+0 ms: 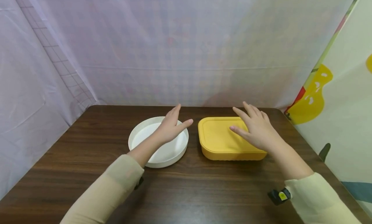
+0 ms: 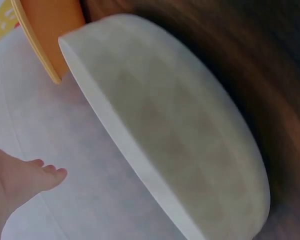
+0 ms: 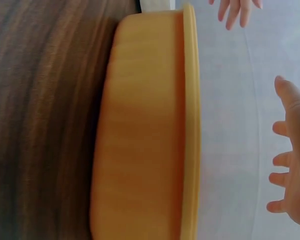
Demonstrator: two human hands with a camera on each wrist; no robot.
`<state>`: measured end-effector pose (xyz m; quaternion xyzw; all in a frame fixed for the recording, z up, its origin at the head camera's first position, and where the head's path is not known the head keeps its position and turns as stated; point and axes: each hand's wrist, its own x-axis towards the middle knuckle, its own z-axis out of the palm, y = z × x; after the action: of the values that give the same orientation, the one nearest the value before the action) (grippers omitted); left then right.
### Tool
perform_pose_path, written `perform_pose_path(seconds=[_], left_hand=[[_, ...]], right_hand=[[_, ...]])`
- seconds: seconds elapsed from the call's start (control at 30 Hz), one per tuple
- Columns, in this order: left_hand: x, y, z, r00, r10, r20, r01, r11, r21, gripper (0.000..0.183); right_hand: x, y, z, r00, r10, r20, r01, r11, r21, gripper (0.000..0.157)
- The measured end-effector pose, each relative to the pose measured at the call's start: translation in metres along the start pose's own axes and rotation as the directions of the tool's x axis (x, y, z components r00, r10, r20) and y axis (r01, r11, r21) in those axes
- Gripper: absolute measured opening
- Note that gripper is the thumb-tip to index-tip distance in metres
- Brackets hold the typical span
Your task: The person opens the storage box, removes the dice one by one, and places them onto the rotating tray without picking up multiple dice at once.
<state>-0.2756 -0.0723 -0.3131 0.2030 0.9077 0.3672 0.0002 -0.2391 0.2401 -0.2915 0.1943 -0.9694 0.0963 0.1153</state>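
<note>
A round white dish (image 1: 168, 154) with a low upright wall stands on the left of the table. Over it hovers my left hand (image 1: 171, 125), fingers extended and thumb spread to the right, holding nothing. The left wrist view shows the dish's faceted outer side (image 2: 170, 130), with the hand apart from it. To the right is a yellow rectangular box (image 1: 218, 136) with its flat lid on. My right hand (image 1: 257, 128) hangs above the lid's right part, fingers spread and holding nothing. In the right wrist view, a gap separates that hand (image 3: 295, 160) from the lid edge.
The dark wood-grain table (image 1: 180, 191) has its far edge against a pale hanging cloth (image 1: 180, 56). A printed curtain (image 1: 348, 136) runs along the right side. Dish and box stand side by side with a narrow strip of table between them.
</note>
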Motion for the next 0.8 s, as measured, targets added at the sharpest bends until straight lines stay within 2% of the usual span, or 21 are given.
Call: perform_pose_path(seconds=[0.23, 0.37, 0.57, 0.8], left_hand=[[-0.008, 0.005, 0.014, 1.0, -0.014, 0.015, 0.015, 0.993, -0.117, 0.097], [-0.012, 0.009, 0.025, 1.0, -0.025, 0.011, 0.026, 0.99, -0.136, 0.097], [-0.018, 0.016, 0.039, 1.0, -0.013, 0.003, 0.013, 0.991, -0.136, 0.102], [-0.023, 0.018, 0.052, 0.999, -0.04, 0.009, 0.041, 0.98, -0.195, 0.109]], right_hand=[[-0.014, 0.005, 0.007, 1.0, -0.016, -0.012, 0.016, 1.0, 0.004, 0.073], [-0.02, 0.008, 0.012, 1.0, -0.026, -0.006, 0.026, 1.0, 0.012, 0.072], [-0.028, 0.012, 0.019, 0.997, -0.08, -0.015, 0.081, 0.997, 0.021, 0.067], [-0.037, 0.02, 0.025, 0.995, -0.102, -0.015, 0.102, 0.994, 0.034, 0.066]])
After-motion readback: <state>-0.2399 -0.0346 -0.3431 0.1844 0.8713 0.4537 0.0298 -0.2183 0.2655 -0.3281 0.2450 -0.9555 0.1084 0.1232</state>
